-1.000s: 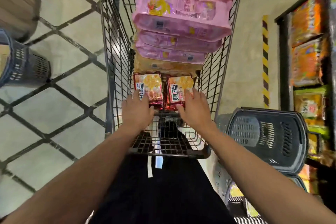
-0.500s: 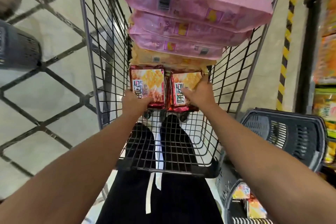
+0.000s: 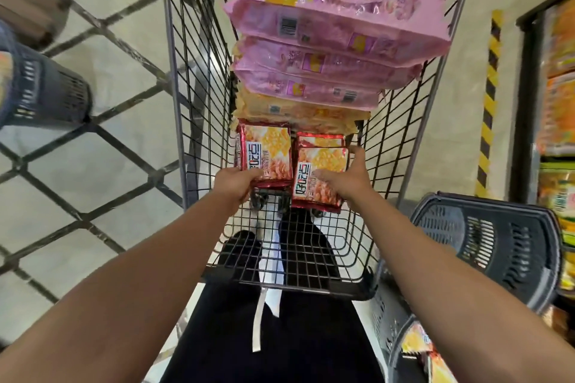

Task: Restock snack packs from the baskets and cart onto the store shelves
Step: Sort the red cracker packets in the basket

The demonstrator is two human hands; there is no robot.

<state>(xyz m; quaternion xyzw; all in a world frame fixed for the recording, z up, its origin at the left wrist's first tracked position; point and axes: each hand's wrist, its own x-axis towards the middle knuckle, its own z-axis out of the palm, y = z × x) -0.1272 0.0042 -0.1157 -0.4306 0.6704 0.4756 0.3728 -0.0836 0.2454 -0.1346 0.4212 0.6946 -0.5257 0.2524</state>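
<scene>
At centre frame, inside the wire cart point(image 3: 193, 71), two red snack packs are gripped, one per hand. The left pack point(image 3: 266, 152) is pinched at its near edge by the left hand point(image 3: 235, 179), fingers curled beneath and thumb on top; it appears to rest on further red packs below. The right pack point(image 3: 320, 179) is held by the right hand point(image 3: 345, 179), thumb laid across its face and fingers wrapped round its right edge; it appears raised off another red pack point(image 3: 320, 140) under it. Both are taken by the near ends, probably so they can be drawn out toward the body. Pink packs point(image 3: 336, 28) are stacked over yellow packs point(image 3: 295, 112) at upper centre, leaving the red ones the easier reach.

Fingertips of both hands are hidden beneath the packs. Depth of the red stacks cannot be told. Shelves point(image 3: 557, 102) at the right edge are cut off and blurred. Of the dark baskets, one point(image 3: 485, 246) at lower right is seen edge-on, and the contents of another point(image 3: 40, 90) at the left are not legible.
</scene>
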